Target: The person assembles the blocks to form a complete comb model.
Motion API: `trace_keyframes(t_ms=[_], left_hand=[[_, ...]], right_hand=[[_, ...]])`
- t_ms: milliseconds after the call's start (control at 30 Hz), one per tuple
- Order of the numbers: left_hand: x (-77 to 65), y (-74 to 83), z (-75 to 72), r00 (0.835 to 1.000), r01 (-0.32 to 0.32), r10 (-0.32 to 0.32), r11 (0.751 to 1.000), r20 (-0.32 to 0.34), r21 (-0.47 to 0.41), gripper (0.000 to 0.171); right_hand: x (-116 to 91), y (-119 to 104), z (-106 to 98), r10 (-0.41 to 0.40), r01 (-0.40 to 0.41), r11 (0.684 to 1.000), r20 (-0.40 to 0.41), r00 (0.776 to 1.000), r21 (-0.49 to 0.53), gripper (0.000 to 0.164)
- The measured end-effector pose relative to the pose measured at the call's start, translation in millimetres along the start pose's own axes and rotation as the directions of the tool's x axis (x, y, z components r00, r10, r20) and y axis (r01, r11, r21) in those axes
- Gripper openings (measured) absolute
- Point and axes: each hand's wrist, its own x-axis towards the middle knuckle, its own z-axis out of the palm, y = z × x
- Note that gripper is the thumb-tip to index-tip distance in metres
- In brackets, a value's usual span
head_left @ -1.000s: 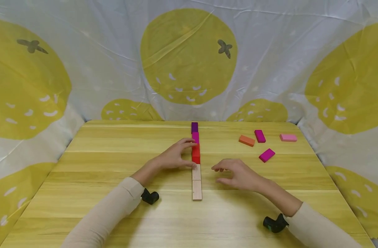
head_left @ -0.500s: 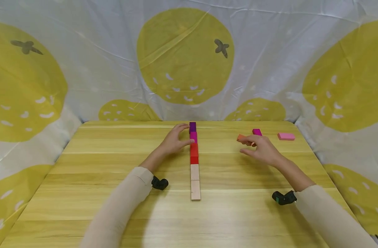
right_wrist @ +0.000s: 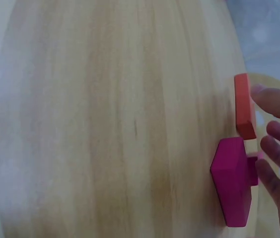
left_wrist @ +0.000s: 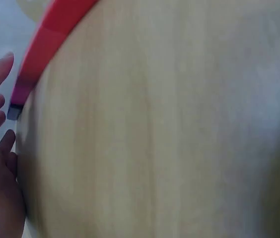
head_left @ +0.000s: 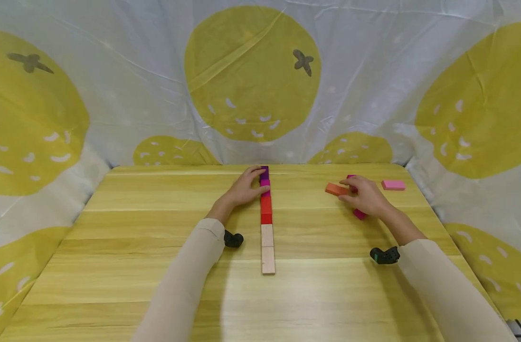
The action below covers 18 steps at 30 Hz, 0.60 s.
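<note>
A straight row of blocks runs away from me down the table: two plain wooden blocks [head_left: 268, 259] nearest, then red blocks [head_left: 266, 204], a magenta block, and a purple block [head_left: 264, 172] at the far end. My left hand [head_left: 244, 186] is at that far end, thumb by the magenta block and fingertips by the purple one, fingers loosely spread. Over the loose blocks on the right, my right hand [head_left: 367, 195] has its fingers apart. Its fingertips are close to an orange block [head_left: 336, 189]. It partly covers two loose magenta blocks [right_wrist: 232, 183].
A pink block [head_left: 393, 185] lies on the wooden table [head_left: 136, 266] to the right of my right hand. A white cloth with yellow fruit prints [head_left: 251, 71] hangs behind the table's far edge. A black wrist camera [head_left: 385, 255] sits by each sleeve.
My left hand has moved along the row from the red blocks to its far end. My right hand has moved away from beside the row, forward and right over the loose blocks.
</note>
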Motion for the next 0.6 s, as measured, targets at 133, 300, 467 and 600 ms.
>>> trace_keyframes(t_ms=[133,300,467,600], left_hand=[[-0.4,-4.2,-1.7,1.000,0.010,-0.011,1.000,0.024,0.024,0.069],[-1.5,-3.6,-1.2,1.000,0.011,-0.012,0.999,0.025,0.036,0.067],[-2.4,-1.1,-1.7,1.000,0.017,-0.018,0.999,0.025,0.045,0.068],[-3.0,-1.2,-2.3,1.000,0.016,-0.017,0.999,0.025,0.049,0.067]], right_hand=[[7.6,2.6,3.4,0.032,-0.031,0.999,0.053,0.998,-0.014,0.050],[9.7,5.4,8.3,0.067,-0.065,0.998,0.074,0.995,-0.020,0.046],[10.8,4.3,10.3,0.067,-0.065,0.997,0.051,0.996,-0.050,0.038],[13.8,1.5,11.6,0.041,-0.040,0.998,0.021,0.999,-0.052,0.036]])
